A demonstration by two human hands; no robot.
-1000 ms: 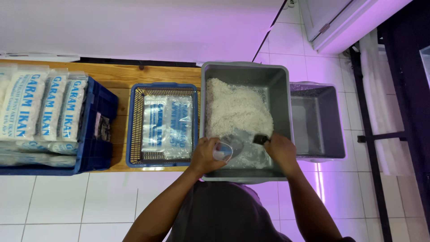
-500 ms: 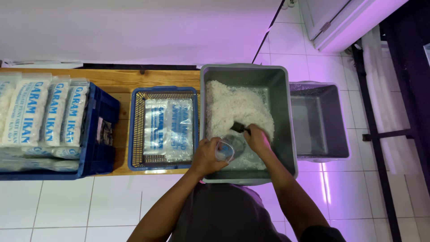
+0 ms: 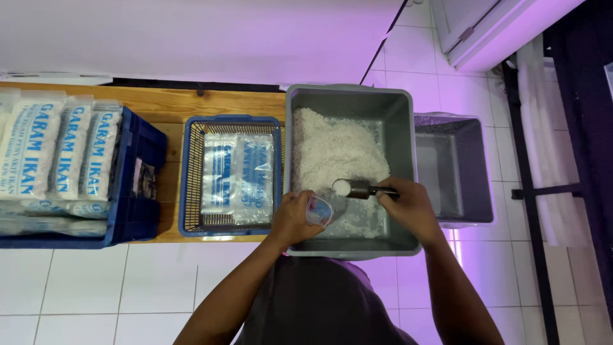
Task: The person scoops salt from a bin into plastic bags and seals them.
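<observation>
From the head view I look straight down on my two hands over a grey tub [image 3: 402, 160] half filled with coarse white salt [image 3: 332, 150]. My right hand [image 3: 408, 206] is clenched round the dark handle of a small metal scoop [image 3: 357, 188], which is heaped with salt and held level above the pile, just right of the bag. My left hand [image 3: 292, 218] grasps a small clear bag [image 3: 319, 208] by its mouth, fingers wrapped round it, at the near left corner inside the tub. The scoop's bowl sits just above and beside the bag's opening; I cannot tell whether they touch.

To the left of the tub stands a blue basket [image 3: 191, 179] holding flat clear printed bags [image 3: 237, 177], on a wooden bench [image 3: 211, 102]. Further left, a dark blue crate [image 3: 137, 185] carries filled white packs [image 3: 57, 153] with blue print. To the right of the tub, a second grey tub [image 3: 476, 166] stands on the white tiled floor [image 3: 96, 287].
</observation>
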